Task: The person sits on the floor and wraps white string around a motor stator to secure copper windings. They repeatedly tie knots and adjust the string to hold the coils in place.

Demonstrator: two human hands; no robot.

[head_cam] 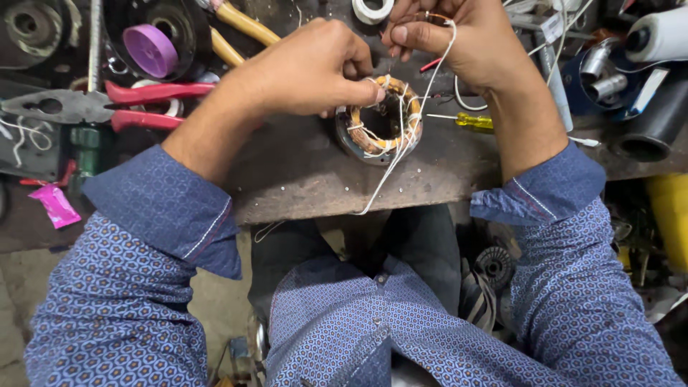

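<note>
motor ring (pixel 378 122) flat, hole up, near bench (pixel 301 179) front edge | left hand (pixel 304 72) fingers pinch its rim | right hand (pixel 459 39) fingers pinch white string (pixel 401 154), running toward front edge

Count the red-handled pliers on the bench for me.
1. The red-handled pliers lie at the bench's left edge, left of the left hand, jaws pointing left. Yellow handles above them may belong to another tool; its head is hidden.
</note>
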